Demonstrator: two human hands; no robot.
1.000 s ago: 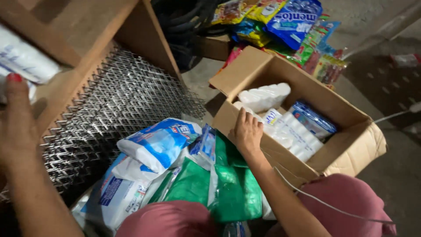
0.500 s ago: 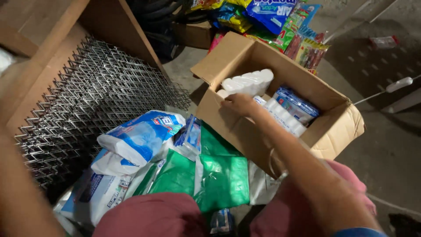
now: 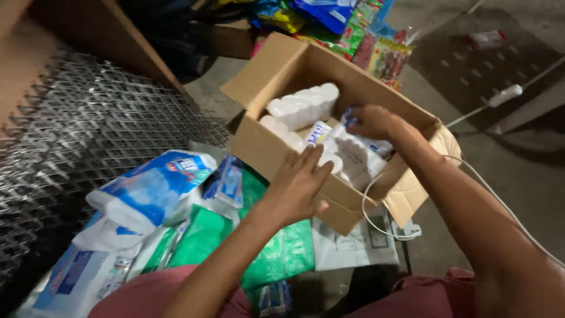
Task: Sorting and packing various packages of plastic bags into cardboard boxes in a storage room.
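Cardboard box (image 3: 282, 141) on floor, holds wrapped white rolls (image 3: 303, 106). Left hand (image 3: 297, 185) rests flat on near wall, fingers released. Right hand (image 3: 371, 121) inside, apparently pinching a blue-printed packet (image 3: 352, 113). Steady box; lift packet straight up.

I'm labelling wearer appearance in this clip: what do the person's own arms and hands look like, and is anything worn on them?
Both forearms are bare, with no sleeves, gloves, watch or bracelet showing. The left hand and right hand show no rings that I can make out. A thin white cable loops near the right arm. Dull red clothing covers the knees below.
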